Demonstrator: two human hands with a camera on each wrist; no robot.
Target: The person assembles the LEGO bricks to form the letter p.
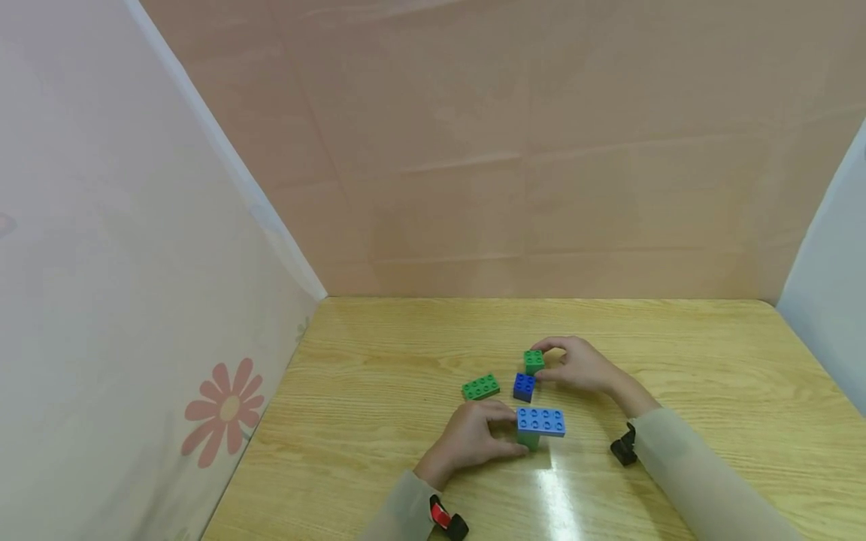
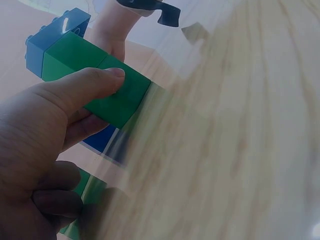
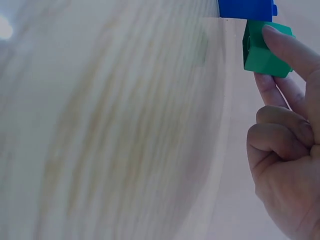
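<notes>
My left hand (image 1: 475, 436) grips a small stack between thumb and fingers. The stack is two green toy bricks (image 2: 70, 55) under a light blue eight-stud brick (image 1: 540, 422), which overhangs to the right. Farther back, my right hand (image 1: 580, 366) pinches a green four-stud brick (image 1: 534, 361) by its sides; its underside shows in the right wrist view. A dark blue four-stud brick (image 1: 524, 387) sits on the table between the two hands. Just beyond the left hand's knuckles lies a flat green eight-stud brick (image 1: 481, 387).
All this is on a wood-grain table (image 1: 379, 346). A brown covered wall (image 1: 440, 150) rises at its back edge, and a pale wall with a pink flower (image 1: 228, 410) borders the left side. Each wrist wears a dark strap, the right strap (image 1: 624, 447) hanging near the table.
</notes>
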